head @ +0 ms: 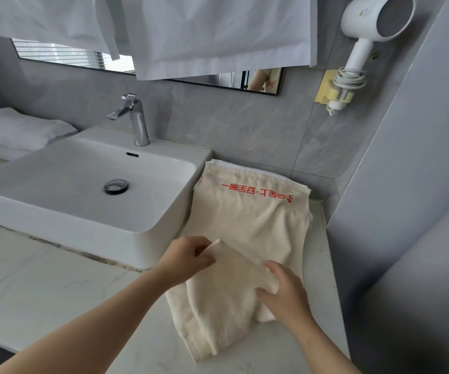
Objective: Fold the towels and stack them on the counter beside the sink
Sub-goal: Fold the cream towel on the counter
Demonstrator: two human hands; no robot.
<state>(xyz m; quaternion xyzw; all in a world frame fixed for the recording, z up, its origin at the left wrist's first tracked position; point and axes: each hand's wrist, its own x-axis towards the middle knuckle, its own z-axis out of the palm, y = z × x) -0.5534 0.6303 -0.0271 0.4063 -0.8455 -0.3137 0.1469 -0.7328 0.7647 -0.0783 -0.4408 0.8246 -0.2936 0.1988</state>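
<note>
One view only, head-worn and wide-angle. It looks forward and down at close range over the counter [42, 279]: sink [56, 225] left, towel [250, 225] near right, mirror [56, 55] on the far wall [218, 125].

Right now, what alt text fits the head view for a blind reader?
The left hand and right hand grip the near end of a cream towel with red lettering on the counter right of a sink; folded white towels lie left of it.
</note>
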